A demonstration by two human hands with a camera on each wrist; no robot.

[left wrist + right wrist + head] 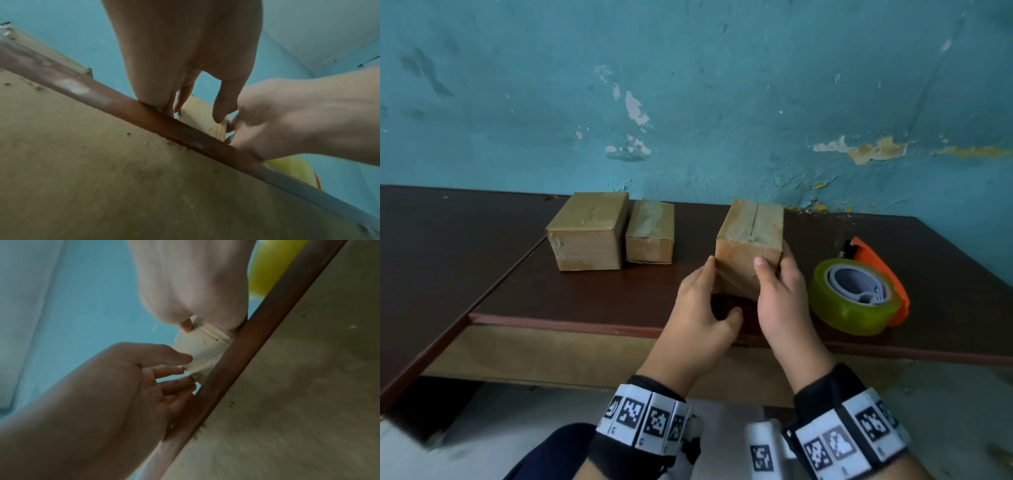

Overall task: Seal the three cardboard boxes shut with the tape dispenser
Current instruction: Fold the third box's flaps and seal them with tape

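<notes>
A small cardboard box (pixel 748 240) stands near the front edge of the dark table (pixel 585 294), with a seam running along its top. My left hand (pixel 709 291) lays straight fingers against the box's left side, thumb low by the table. My right hand (pixel 774 270) grips the box's right front corner, thumb on the front face and fingers round the right side. The left wrist view shows the box (pixel 205 123) between both hands. The tape dispenser (pixel 856 294), with a yellowish roll and an orange body, lies untouched on the table just right of my right hand.
Two more cardboard boxes, a larger one (pixel 589 233) and a smaller one (pixel 650 233), stand side by side at the back left, touching each other. A peeling blue wall (pixel 688 102) rises right behind the table. A lower table surface (pixel 431 257) extends to the left.
</notes>
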